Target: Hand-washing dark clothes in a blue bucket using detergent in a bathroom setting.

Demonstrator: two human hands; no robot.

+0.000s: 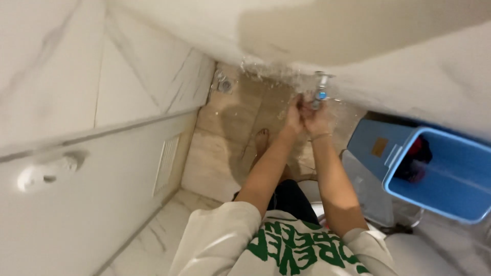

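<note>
Metal wall tap (pixel 321 87) sits just at 12 o'clock above both hands, left hand (pixel 293 118) and right hand (pixel 315 120) pressed together, half-curled, grasping nothing visible.

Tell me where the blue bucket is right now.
The blue bucket sits at the right edge of the head view, right of the right hand under the tap, dark and red cloth inside.

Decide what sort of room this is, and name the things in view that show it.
Most likely a bathroom or wash area: marble-look tiled walls, a wet floor with a drain, and a low wall tap where both hands meet.
</note>
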